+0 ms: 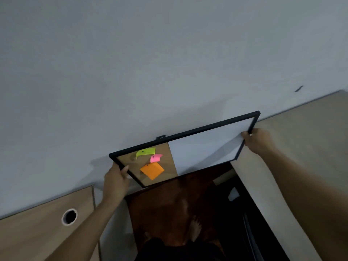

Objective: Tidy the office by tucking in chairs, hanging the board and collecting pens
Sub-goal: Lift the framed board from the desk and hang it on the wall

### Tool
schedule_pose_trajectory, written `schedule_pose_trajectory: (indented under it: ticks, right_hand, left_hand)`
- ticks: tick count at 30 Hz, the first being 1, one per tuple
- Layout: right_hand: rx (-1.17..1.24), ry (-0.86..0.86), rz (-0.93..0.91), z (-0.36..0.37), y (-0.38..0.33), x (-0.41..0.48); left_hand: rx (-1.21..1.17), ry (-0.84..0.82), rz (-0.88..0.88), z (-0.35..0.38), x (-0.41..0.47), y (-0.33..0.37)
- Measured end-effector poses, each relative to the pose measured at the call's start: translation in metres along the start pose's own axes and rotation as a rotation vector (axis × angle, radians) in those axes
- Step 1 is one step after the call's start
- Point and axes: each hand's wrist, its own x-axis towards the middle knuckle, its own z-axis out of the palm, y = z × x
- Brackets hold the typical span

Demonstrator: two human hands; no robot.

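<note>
Here, a black-framed combination board (197, 147), half cork and half whiteboard, is held flat against a pale wall (150, 63), between two desks. The left hand (115, 180) is closed around the frame's lower left corner, thumb on the front. The right hand (259, 140) is wrapped around the right edge, fingers mostly hidden behind it. A grip at each end probably keeps the board level while it is positioned. Between the hands, on the top edge, a small hanging tab (160, 137) is seen; no nail is visible. A green note (146, 152), pink note (156, 158) and orange note (152, 170) are pinned just right of the left hand.
</note>
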Motion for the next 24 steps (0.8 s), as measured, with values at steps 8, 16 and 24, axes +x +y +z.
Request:
schedule_pose_trajectory:
  ticks: [8,16,24]
  right_hand:
    - [0.103,0.041,0.101,-0.034,0.065,0.067]
    - [0.266,0.039,0.16,-0.037,0.074,0.128]
    - [0.328,-0.049,0.139,-0.034,0.063,0.167]
  left_hand:
    - [0.033,-0.071,0.004,0.063,0.003,0.087]
    - [0.113,-0.051,-0.011,0.1,0.029,0.129]
    - [0.213,-0.022,-0.028,0.102,0.054,0.162]
